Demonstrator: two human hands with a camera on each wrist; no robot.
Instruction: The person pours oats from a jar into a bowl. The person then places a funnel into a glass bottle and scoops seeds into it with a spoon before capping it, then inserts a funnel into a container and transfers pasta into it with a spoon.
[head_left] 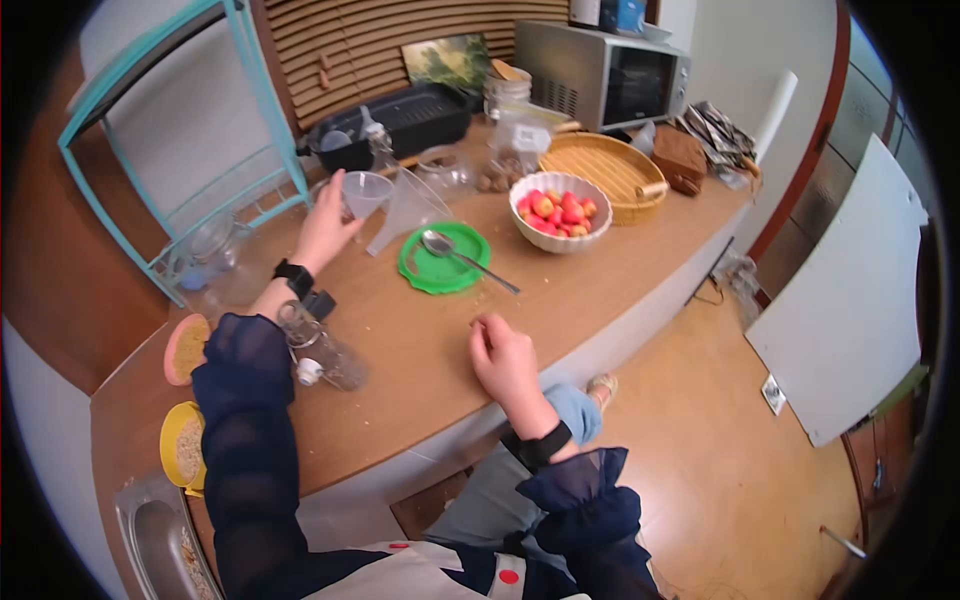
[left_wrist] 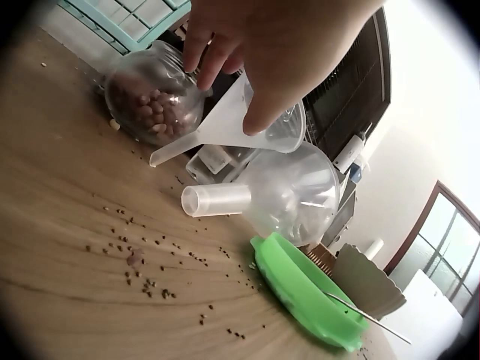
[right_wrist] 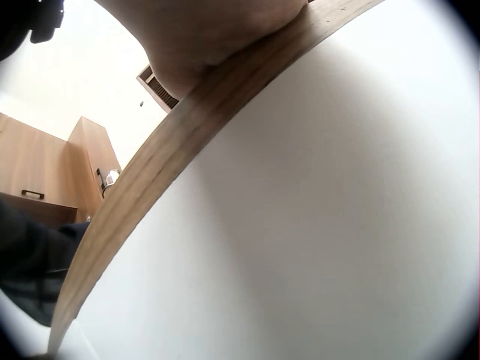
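From my head, one camera looks forward and down, taking in both my left hand (head_left: 322,232) and right hand (head_left: 505,368) over the desk (head_left: 415,350) from farthest off. The left wrist's view sits close and low, tilted, looking past my fingers to the funnels (left_wrist: 296,191) and green plate (left_wrist: 300,289), which my head view shares. The right wrist's faces the desk's white side (right_wrist: 315,210) very closely, sharing my right hand and the desk edge (right_wrist: 161,157) with the head view.
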